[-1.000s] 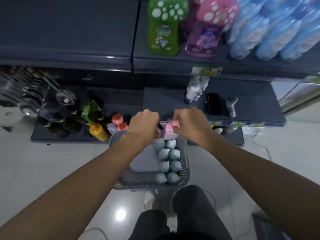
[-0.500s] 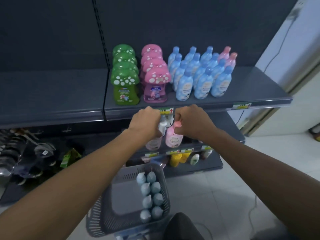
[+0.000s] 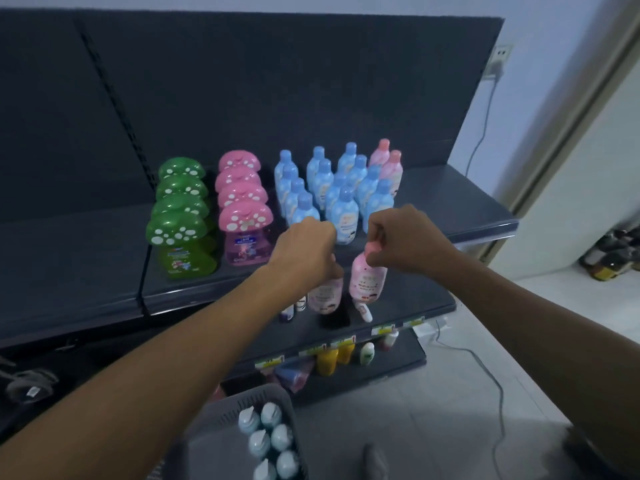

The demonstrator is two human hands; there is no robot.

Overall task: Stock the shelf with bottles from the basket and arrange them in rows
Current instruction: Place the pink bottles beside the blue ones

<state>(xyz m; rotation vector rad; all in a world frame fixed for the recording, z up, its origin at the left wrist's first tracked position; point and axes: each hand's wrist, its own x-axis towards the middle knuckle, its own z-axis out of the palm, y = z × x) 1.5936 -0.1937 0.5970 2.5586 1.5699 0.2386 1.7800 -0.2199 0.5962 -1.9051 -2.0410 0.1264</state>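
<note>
My left hand (image 3: 308, 249) grips the top of a pink bottle (image 3: 325, 294) that hangs below it, its cap hidden by my fingers. In my right hand (image 3: 403, 240) a second pink bottle (image 3: 367, 280) is held by its pink cap. Both bottles hang in the air just in front of the dark shelf (image 3: 467, 202), near its front edge. On that shelf stand rows of blue bottles (image 3: 341, 199) with two pink bottles (image 3: 389, 162) at the back right. The grey basket (image 3: 249, 401) sits on the floor below, holding several pale teal-capped bottles (image 3: 270, 441).
Green mushroom-capped bottles (image 3: 178, 216) and pink mushroom-capped bottles (image 3: 242, 209) fill the shelf's left part. Lower shelves hold small bottles (image 3: 337, 356). A cable (image 3: 485, 372) trails over the tiled floor at right, and dark bottles (image 3: 609, 258) stand by the doorway.
Both hands lifted the two pink bottles out of the basket and up to shelf height. My view rose from the basket to the stocked shelf.
</note>
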